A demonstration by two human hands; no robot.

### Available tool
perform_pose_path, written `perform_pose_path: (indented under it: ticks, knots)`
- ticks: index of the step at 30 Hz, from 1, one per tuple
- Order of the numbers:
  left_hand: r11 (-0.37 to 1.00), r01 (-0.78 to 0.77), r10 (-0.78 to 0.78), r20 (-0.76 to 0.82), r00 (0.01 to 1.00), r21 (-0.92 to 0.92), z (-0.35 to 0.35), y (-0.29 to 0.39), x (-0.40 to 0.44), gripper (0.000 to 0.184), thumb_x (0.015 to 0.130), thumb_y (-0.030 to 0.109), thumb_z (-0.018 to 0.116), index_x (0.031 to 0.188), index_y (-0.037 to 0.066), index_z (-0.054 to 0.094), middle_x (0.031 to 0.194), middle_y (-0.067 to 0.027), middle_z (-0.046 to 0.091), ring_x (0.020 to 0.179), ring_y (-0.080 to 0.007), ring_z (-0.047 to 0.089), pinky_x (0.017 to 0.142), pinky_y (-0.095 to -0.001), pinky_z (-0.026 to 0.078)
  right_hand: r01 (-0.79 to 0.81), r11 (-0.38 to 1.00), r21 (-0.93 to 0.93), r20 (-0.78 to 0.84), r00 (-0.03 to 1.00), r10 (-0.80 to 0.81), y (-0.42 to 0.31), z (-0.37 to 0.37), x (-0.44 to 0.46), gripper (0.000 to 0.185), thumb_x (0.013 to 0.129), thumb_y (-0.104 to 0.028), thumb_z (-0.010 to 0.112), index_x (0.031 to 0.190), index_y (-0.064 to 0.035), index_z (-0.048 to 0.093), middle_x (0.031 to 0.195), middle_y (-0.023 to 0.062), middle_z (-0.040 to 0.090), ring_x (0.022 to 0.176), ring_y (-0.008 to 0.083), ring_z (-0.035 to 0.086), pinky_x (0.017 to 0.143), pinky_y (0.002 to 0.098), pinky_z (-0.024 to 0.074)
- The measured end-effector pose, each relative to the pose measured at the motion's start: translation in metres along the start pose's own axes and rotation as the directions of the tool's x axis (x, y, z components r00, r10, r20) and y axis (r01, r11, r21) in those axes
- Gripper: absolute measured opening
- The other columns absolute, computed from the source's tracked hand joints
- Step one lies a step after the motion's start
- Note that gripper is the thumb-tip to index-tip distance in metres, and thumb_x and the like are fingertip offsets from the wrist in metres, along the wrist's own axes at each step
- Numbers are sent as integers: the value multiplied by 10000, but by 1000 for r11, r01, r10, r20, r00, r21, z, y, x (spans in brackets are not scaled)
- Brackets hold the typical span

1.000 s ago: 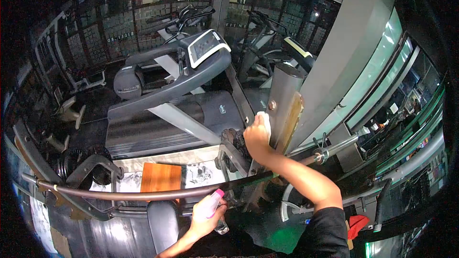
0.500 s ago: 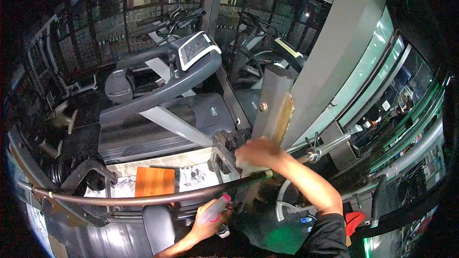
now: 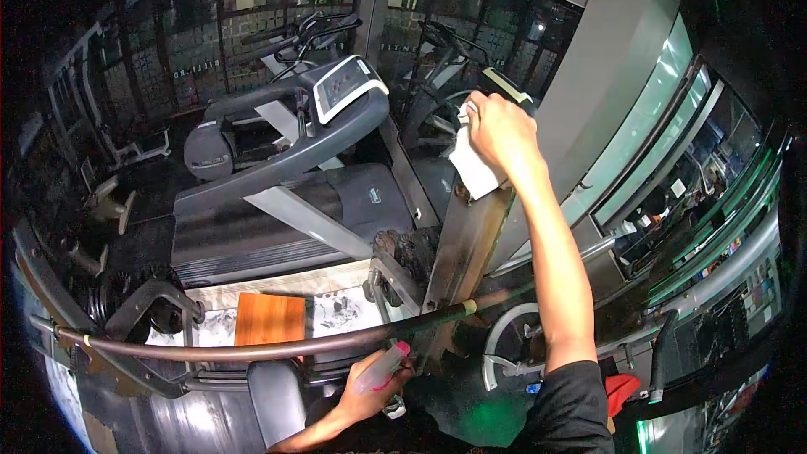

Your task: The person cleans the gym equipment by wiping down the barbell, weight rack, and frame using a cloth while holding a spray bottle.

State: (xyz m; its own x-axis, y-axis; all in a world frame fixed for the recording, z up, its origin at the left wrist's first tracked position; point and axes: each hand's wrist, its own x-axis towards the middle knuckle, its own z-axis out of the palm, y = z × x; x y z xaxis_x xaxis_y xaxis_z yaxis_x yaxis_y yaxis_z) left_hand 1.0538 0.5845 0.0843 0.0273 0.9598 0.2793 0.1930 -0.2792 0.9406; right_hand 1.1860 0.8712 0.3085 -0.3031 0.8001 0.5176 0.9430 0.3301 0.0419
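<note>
My right hand (image 3: pixel 506 133) grips a white cloth (image 3: pixel 474 168), pressed against the top of a dark upright post (image 3: pixel 458 244). The arm reaches far forward over a long barbell (image 3: pixel 277 349), which runs across in front of me. Low and near my body, my left hand (image 3: pixel 363 393) is closed round a translucent spray bottle (image 3: pixel 387 367) with pink parts. The bottle is tilted, and its lower portion is partly hidden by the fingers.
A treadmill (image 3: pixel 277 202) stands beyond the barbell, left of the post. A wooden board (image 3: pixel 270 319) lies on a pale surface below it. A black bench pad (image 3: pixel 277 403) is near my left arm. A rack with weight plates (image 3: pixel 151 303) stands at left.
My right hand has moved up and forward along the post to its top, and the white cloth now shows clearly. The left hand with the spray bottle has hardly moved.
</note>
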Motion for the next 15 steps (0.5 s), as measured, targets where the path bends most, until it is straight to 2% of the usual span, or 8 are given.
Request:
perform_pose_path:
  ticks: [3, 4, 6, 8, 10, 12, 13, 15]
  knots:
    - [997, 25, -24, -13, 1000, 78, 2, 2, -3, 165, 817, 105, 695, 945, 27, 627, 758, -59, 600, 623, -115, 590, 565, -267, 471, -30, 999, 36, 284, 959, 19, 23, 12, 47, 352, 896, -289, 436, 1163, -138, 609, 1183, 182, 600, 1100, 367, 572, 923, 458, 466]
    - [996, 25, -24, -6, 1000, 82, 3, 3, -3, 165, 817, 105, 695, 945, 27, 627, 758, -59, 600, 623, -115, 590, 565, -267, 471, -41, 992, 121, 314, 949, 1, 30, 16, 56, 363, 897, -281, 429, 1181, -135, 602, 1163, 179, 613, 1062, 349, 596, 890, 443, 475]
    - [995, -43, 49, -56, 997, 93, 5, 6, -4, 152, 821, 89, 690, 941, 24, 624, 736, -50, 598, 591, -97, 570, 553, -253, 467, 27, 950, 311, 489, 852, -185, 50, 21, 74, 368, 905, -263, 425, 1183, -91, 592, 1122, 138, 644, 995, 276, 625, 845, 398, 480]
    - [996, -21, 27, -65, 998, 91, 5, 9, -5, 141, 825, 80, 683, 938, 23, 621, 730, -44, 600, 585, -92, 568, 549, -250, 468, -276, 725, 631, 604, 761, -236, 73, 49, 81, 355, 920, -245, 437, 1176, -50, 588, 1103, 85, 648, 936, 178, 609, 814, 335, 471]
    - [997, 6, 0, -78, 997, 83, 7, 9, -8, 131, 829, 70, 677, 934, 21, 618, 724, -39, 601, 579, -88, 567, 545, -248, 468, 76, 644, 761, 215, 907, -362, 85, 74, 71, 311, 955, -259, 475, 1165, -65, 597, 1022, 41, 630, 858, 126, 584, 746, 277, 476]
    - [986, 153, -155, -22, 988, -61, 9, 5, -11, 109, 837, 53, 661, 928, 20, 612, 728, -29, 604, 573, -80, 570, 536, -242, 466, -99, 297, 950, 174, 956, -237, 87, 75, 46, 289, 969, -252, 476, 1170, -80, 591, 1020, 50, 634, 877, 128, 585, 763, 274, 479]
    - [947, 257, -260, 5, 965, -192, 12, 3, -13, 93, 839, 30, 644, 922, 14, 605, 730, -30, 606, 580, -75, 584, 527, -236, 467, -102, 297, 949, 176, 956, -234, 83, 69, 32, 289, 969, -252, 476, 1170, -80, 591, 1020, 50, 634, 877, 128, 585, 763, 274, 479]
    - [933, 275, -279, 16, 960, -230, 18, 3, -12, 92, 840, 24, 639, 923, 8, 602, 728, -32, 606, 576, -74, 585, 520, -233, 466, -190, 135, 972, 189, 982, 17, 77, 60, 7, 272, 982, -219, 454, 1181, -84, 581, 1081, 71, 634, 939, 134, 588, 820, 264, 469]
